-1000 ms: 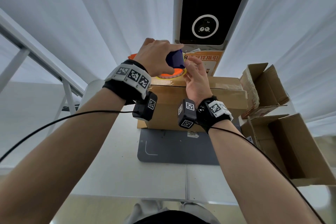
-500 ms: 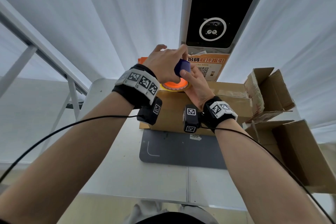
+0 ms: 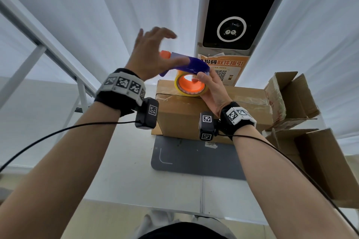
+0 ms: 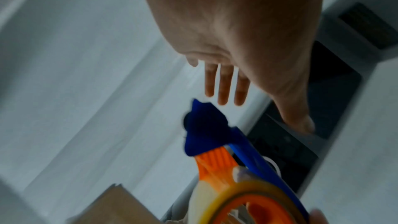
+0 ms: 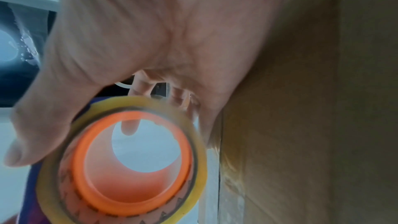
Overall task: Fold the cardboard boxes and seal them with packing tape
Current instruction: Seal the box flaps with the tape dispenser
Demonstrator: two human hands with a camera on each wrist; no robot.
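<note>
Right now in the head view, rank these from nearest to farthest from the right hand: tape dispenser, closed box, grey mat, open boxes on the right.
1. Tape dispenser: held in the right hand.
2. Closed box: directly below the hand.
3. Grey mat and open boxes: mat lower, toward the person; boxes off to the right. Too close to call.

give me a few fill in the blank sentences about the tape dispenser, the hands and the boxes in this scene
1. The blue and orange tape dispenser is held by the person's ____ hand.
2. The left hand hovers with its fingers ____.
3. The core of the yellowish tape roll is ____ in colour.
4. The closed brown cardboard box sits partly on a ____ mat.

Missing words: right; open; orange; grey
</note>
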